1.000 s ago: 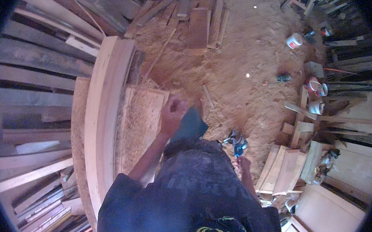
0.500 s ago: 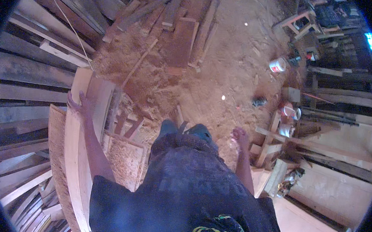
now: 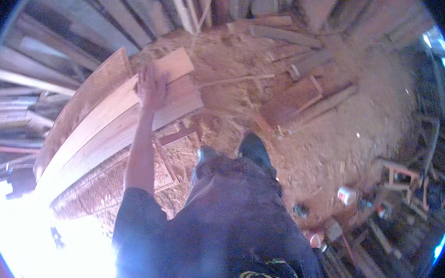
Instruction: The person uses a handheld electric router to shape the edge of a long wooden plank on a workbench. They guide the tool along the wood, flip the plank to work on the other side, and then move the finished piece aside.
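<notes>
My left hand (image 3: 152,88) lies flat on a long pale wooden board (image 3: 100,114), close to its far end, with the fingers stretched out and pointing away from me. The board runs from the lower left toward the middle, on top of a wider reddish plank (image 3: 179,99). Left of it, a rough-faced slab of wood (image 3: 89,86) lies alongside. My right hand is out of sight; only the dark sleeve shows at my right side.
Sawdust covers the floor (image 3: 330,141), with loose planks (image 3: 287,99) ahead. Timber (image 3: 118,7) leans along the left and far walls. At right are a white bucket (image 3: 347,196), a small wooden frame (image 3: 403,177) and more lumber. Bright light comes from the lower left.
My view and body have turned to the left, so the floor items shift right and downward. My left hand stays on the pale board, now spread flatter. My right hand has left the view.
</notes>
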`<state>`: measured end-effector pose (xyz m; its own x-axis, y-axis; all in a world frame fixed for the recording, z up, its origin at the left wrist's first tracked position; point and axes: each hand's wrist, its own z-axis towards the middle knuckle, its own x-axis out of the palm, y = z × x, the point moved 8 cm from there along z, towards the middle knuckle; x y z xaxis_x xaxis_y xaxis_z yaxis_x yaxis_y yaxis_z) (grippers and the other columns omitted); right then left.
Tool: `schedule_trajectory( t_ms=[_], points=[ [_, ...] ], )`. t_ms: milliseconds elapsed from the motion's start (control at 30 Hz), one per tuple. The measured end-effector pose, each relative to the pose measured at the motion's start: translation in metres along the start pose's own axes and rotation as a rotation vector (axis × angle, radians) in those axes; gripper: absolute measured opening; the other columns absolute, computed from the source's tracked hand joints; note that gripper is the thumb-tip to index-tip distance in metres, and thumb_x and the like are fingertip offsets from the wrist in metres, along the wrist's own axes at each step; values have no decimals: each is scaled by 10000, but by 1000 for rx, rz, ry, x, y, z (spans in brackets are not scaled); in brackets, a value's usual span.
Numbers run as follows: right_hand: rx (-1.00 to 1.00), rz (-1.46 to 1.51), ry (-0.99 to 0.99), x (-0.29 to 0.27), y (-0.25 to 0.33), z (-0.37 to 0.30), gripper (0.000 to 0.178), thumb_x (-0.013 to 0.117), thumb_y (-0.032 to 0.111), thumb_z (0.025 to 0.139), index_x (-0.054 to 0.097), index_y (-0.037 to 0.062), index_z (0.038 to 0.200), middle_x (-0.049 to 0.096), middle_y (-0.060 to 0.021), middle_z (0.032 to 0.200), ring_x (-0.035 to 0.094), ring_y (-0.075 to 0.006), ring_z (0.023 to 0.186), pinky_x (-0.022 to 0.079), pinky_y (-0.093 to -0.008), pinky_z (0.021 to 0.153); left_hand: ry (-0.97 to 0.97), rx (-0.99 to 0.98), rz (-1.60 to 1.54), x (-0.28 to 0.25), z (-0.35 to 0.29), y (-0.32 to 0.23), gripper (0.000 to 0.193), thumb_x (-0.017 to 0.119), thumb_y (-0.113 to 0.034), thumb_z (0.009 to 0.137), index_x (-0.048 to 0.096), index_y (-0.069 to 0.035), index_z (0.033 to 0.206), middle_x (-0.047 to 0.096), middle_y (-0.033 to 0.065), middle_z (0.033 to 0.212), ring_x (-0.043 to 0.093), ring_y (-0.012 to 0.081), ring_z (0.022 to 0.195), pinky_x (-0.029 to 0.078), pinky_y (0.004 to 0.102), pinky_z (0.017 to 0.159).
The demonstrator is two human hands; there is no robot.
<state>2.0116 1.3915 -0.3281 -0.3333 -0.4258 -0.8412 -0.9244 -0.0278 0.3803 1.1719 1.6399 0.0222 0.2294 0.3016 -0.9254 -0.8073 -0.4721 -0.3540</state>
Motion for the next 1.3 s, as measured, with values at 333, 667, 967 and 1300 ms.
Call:
schedule_trajectory(
  t_ms=[333,667,967,1300],
  points=[
    [447,1056,-75,-302,118,232,257,705,276,972,680,127,1180,751,-49,1019,735,-237,871,598,-400,724,-16,-272,74,-65,3,-43,660,551,-541,1013,510,-84,1488,471,170,1552,372,329,1488,243,541,1208],
    [124,828,260,-307,322,450,311,670,436,996,680,126,968,670,-16,837,652,-149,755,513,-296,668,-101,-330,4,-72,7,-50,633,603,-432,987,473,-58,1482,419,137,1603,297,277,1547,210,541,1231],
    [-206,919,300,-257,703,505,387,557,456,1042,657,85,992,636,-26,941,603,-141,868,493,-318,749,-15,-431,6,-65,-11,-37,757,605,-521,978,418,-59,1548,388,107,1637,275,260,1562,224,525,1249],
    [-695,570,613,-208,822,446,495,499,490,1085,673,36,1173,656,-68,1020,620,-154,952,492,-313,824,-36,-468,-46,-68,-5,-43,738,528,-564,1016,447,-42,1531,384,130,1649,260,261,1575,210,488,1268]
  ],
)
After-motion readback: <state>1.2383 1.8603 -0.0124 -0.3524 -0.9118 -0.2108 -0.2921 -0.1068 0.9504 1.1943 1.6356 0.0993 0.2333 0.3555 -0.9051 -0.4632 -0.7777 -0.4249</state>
